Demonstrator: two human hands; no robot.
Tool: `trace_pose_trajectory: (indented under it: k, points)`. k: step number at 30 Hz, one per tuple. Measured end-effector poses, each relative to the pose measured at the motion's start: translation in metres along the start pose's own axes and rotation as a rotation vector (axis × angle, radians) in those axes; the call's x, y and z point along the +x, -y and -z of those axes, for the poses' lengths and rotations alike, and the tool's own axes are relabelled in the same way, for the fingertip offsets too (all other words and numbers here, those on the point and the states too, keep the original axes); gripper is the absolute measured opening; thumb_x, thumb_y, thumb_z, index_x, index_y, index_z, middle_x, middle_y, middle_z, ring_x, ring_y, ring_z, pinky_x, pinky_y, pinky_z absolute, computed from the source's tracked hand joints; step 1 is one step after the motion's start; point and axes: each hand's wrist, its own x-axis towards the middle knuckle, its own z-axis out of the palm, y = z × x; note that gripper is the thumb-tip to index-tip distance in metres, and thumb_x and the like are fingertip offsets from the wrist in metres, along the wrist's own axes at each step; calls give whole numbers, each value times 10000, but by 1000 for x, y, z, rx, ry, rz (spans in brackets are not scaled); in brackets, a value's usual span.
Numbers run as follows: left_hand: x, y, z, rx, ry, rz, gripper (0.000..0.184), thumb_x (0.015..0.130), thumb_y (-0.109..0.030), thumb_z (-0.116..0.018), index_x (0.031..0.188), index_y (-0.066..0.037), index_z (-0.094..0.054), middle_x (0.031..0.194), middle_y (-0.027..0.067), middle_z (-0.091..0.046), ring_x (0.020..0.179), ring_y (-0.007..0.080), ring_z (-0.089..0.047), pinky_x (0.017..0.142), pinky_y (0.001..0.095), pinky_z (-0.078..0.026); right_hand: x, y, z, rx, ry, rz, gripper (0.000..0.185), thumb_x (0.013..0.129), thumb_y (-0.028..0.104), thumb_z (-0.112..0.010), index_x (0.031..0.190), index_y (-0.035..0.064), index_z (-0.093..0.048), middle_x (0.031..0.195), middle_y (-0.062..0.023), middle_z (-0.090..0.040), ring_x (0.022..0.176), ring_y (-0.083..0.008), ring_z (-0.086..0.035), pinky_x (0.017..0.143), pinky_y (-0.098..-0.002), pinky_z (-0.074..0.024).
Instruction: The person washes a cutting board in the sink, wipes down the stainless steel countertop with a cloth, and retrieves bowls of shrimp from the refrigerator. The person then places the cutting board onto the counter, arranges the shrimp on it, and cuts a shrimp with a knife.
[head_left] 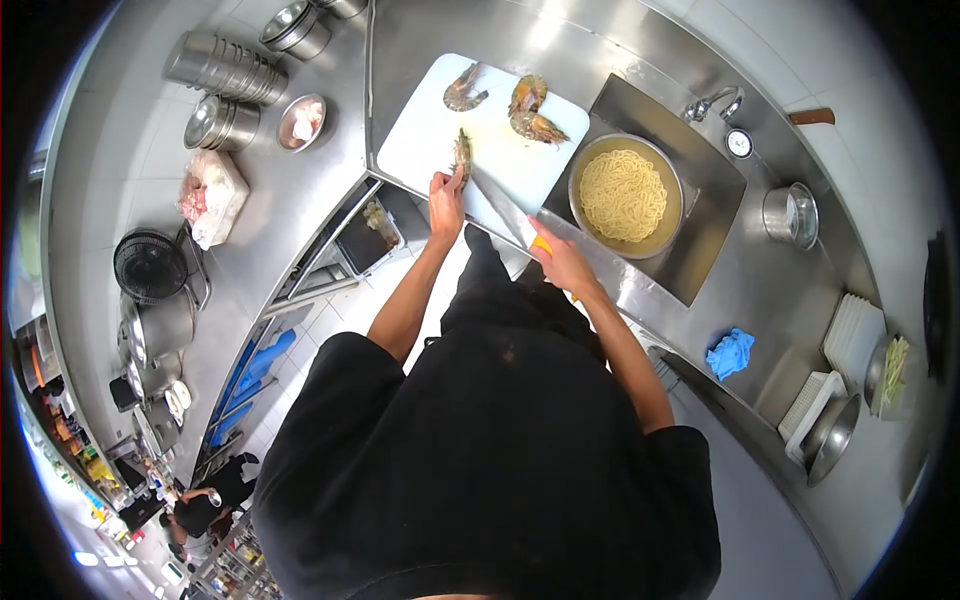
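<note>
A white cutting board (420, 125) lies on the steel counter in front of me. Near its front edge, my left hand (446, 204) has its fingers closed on the lower end of a shrimp (462, 152). My right hand (562, 262) grips the yellow handle of a knife (506, 212), whose blade points up and left, its tip close to that shrimp. Another shrimp (464, 88) rests at the board's upper left. Two more shrimp, one above (528, 94) and one below (538, 127), lie together at the upper right.
Right of the board, a bowl of noodles (622, 195) sits in the steel sink (715, 225) beneath a faucet (714, 100). A blue cloth (731, 353) lies on the right counter. Stacked metal pots (222, 68) and a black fan (150, 265) stand left. A person (205, 505) is far behind, lower left.
</note>
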Motion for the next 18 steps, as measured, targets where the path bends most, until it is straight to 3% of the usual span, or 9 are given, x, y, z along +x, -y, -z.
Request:
trace_pose_trajectory:
  k: [6,16,18]
  points:
    - [-3,-4,4,122,40,-59,434,859,77,-572,1227,-127,-682,814,129,-477,805,293,-524,726,406,-473,-7,6,24,-85,49,49,587,938,207,-573,1486,295,-382,792,-251,-646,775,-474,-616,728,-523,-479]
    - [-1,0,3,90,27,-18,385,858,83,-547,1183,-65,-689,805,134,-466,800,300,-504,742,420,-454,-8,1,-2,-9,36,-3,590,949,215,-580,1493,304,-368,820,-266,-651,804,-477,-626,735,-517,-485]
    - [-1,15,-8,211,88,4,412,885,6,-564,1280,-94,-625,982,161,-566,915,284,-547,847,397,-459,3,22,16,-65,125,-89,586,952,222,-587,1496,277,-378,878,-271,-667,862,-441,-658,774,-479,-498]
